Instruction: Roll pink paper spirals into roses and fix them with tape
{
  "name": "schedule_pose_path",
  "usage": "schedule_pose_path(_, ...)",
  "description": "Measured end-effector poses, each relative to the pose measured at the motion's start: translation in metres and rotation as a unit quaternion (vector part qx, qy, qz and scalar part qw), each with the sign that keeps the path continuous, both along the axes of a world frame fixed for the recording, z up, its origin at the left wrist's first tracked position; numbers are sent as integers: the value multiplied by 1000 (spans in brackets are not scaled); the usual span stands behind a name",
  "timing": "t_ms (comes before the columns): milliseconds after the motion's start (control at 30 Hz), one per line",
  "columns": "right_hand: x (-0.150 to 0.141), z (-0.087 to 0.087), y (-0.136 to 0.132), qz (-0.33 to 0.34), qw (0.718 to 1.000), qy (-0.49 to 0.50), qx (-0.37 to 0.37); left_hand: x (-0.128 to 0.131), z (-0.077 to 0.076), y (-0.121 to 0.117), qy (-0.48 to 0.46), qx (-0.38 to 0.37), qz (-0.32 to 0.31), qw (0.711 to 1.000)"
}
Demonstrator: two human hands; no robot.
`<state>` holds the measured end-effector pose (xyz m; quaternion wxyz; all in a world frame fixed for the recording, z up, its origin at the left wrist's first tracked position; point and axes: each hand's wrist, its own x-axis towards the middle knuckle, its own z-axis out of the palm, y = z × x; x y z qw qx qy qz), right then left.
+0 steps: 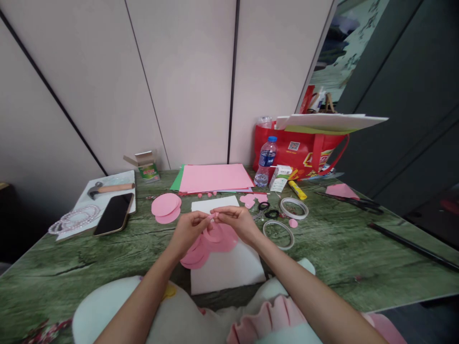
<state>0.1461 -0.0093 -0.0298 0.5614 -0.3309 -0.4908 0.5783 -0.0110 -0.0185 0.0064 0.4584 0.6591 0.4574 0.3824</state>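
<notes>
My left hand (189, 230) and my right hand (239, 222) meet over a white sheet (225, 274), fingertips pinched. Between them is a curved pink paper strip (214, 234), partly hidden by the fingers; one end looks rolled up. Below the hands lie pink paper pieces (226, 241), and more pink paper discs (195, 259) overlap at the sheet's left edge. A stack of pink paper circles (166, 206) rests to the left of my hands. Several small pink rolls (205, 195) sit behind the white sheet.
Black-handled scissors (263, 207), two tape rolls (294, 209) and a yellow glue stick (297, 190) lie to the right. Behind stand a water bottle (266, 162) and a red bag (283, 141). A phone (114, 214) and a hammer (111, 188) are at the left.
</notes>
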Motion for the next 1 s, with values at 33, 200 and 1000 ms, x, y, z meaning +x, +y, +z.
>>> schedule_pose_path(33,0,0,0,0,1000,0,-1,0,0,0,1,0,-2,1000)
schedule_pose_path(200,1,-1,1,1,1000,14,-13,-1,-3,2,-3,-6,-4,1000)
schedule_pose_path(1000,1,3,-2,0,1000,11,-17,0,-5,2,-3,-2,-10,1000)
